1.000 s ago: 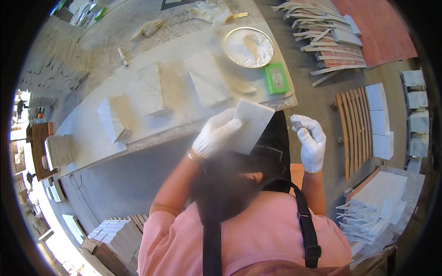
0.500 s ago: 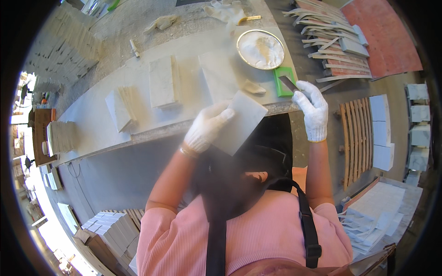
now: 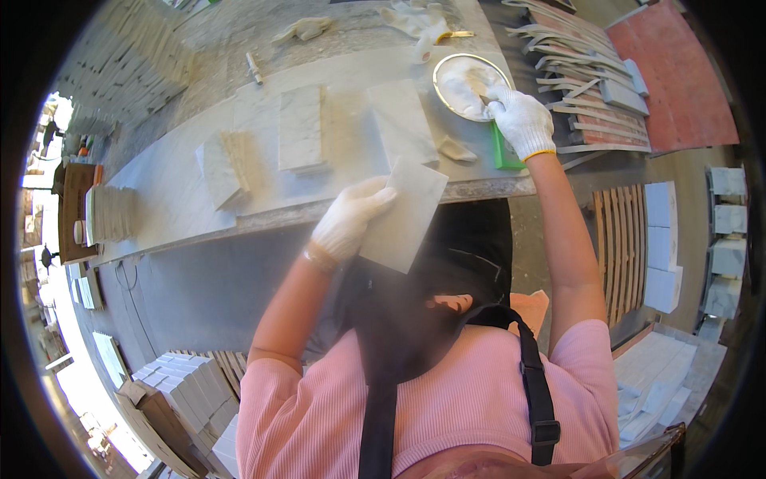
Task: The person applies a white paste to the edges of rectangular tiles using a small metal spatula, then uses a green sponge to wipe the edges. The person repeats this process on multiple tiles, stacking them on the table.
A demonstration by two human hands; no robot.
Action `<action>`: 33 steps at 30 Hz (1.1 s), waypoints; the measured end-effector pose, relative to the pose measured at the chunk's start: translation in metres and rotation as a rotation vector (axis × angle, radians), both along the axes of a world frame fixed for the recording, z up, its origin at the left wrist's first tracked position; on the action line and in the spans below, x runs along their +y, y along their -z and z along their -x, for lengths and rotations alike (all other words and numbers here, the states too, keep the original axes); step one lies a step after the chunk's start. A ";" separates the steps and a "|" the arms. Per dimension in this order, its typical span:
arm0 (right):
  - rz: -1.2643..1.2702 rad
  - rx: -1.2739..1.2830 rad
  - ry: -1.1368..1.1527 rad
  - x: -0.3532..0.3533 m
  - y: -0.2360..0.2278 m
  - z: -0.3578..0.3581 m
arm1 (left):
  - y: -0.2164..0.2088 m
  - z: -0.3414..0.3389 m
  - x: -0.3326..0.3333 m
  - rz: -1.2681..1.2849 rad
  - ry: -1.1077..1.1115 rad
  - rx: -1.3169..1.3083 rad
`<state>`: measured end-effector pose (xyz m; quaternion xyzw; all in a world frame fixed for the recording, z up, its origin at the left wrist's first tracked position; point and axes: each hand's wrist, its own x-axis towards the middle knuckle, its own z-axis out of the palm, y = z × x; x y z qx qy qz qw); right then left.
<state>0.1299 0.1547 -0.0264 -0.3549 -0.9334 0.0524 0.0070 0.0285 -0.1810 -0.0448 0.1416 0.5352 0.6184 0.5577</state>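
Observation:
A white-gloved left hand, my left hand (image 3: 353, 217), grips a pale grey-white stone tile (image 3: 405, 215) by its left edge, tilted in front of the table's near edge. My right hand (image 3: 521, 121), gloved too, reaches over the right end of the table to a round tub (image 3: 453, 102) of white paste. Its fingers are closed round a thin metal scraper, whose blade is mostly hidden at the paste. Below that hand lies a green block (image 3: 504, 149), partly covered by the wrist. A crumpled off-white scrap (image 3: 456, 148) rests left of the block.
Stacks of marble tiles (image 3: 300, 128) stand along the dusty table (image 3: 263, 209). A marker-like stick (image 3: 254, 68), a brush (image 3: 455, 34) and spare gloves (image 3: 303, 29) lie farther back. Stone strips (image 3: 550, 48) are heaped at far right, above a slatted wooden pallet (image 3: 618, 255).
My right hand has moved forward and left from over the green block to the tub, taking the scraper along. My left hand still holds the tile, which has shifted slightly left in view.

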 end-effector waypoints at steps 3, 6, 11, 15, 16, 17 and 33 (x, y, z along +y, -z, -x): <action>0.006 -0.062 0.009 -0.002 -0.003 0.007 | 0.003 0.000 -0.003 -0.016 -0.020 -0.050; -0.014 -0.103 -0.013 -0.004 -0.007 0.008 | 0.008 0.000 -0.003 -0.037 -0.025 -0.071; -0.084 -0.058 -0.066 -0.009 -0.012 -0.002 | 0.013 0.000 -0.002 -0.087 -0.034 -0.140; -0.241 0.189 -0.133 -0.023 -0.021 -0.019 | 0.016 -0.003 0.000 -0.125 -0.078 -0.170; -0.260 0.319 -0.203 -0.028 -0.022 -0.024 | 0.017 -0.003 0.000 -0.130 -0.086 -0.164; -0.260 0.418 -0.235 -0.034 -0.023 -0.031 | 0.018 -0.003 0.001 -0.143 -0.093 -0.154; -0.153 0.218 0.010 -0.033 0.032 -0.095 | 0.040 -0.005 0.015 -0.234 -0.162 -0.470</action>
